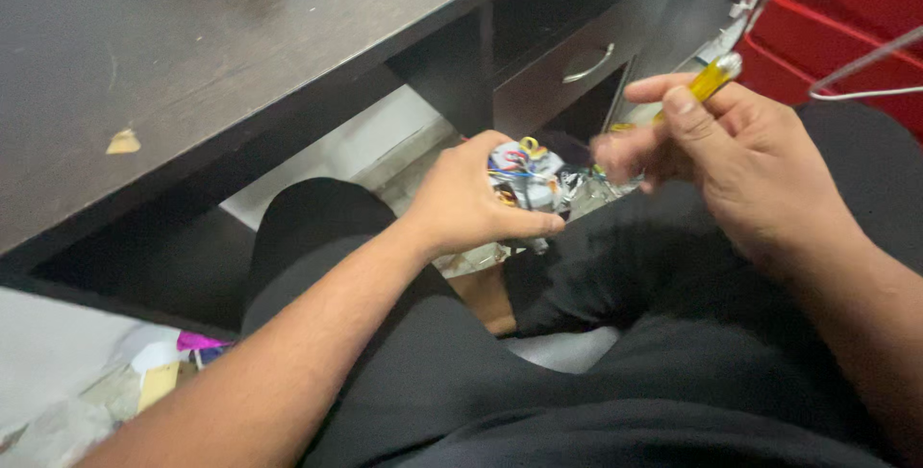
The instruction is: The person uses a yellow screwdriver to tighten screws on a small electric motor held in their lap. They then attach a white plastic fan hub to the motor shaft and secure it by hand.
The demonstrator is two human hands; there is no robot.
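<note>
From the head camera, I saw the left hand (471, 201) wrapped around a small electronic assembly (527, 177), a pale body with coloured wires and what looked like copper-wound coils on top, held over the lap just in front of the dark desk (192, 64). The fingers were curled firmly round its near side with the thumb pressed along the lower edge, so the part sat upright with its wired face turned toward the other hand. The right hand (731, 165) was closed on a yellow-handled screwdriver (710, 79); only the translucent handle showed above the fingers, and the shaft and tip were lost in motion blur near the assembly, so I could not tell whether the tip was touching it. My judgement was that the work needed a steadier brace: resting the left wrist on the thigh would stop the part wobbling, and the tip ought to go in slowly, clear of the thin wires, with the thumb kept out of the line of any slip. Beyond the hands were the desk drawer with its curved metal handle (588, 64), red bins (846, 6) and a wire hanger (865, 69).
</note>
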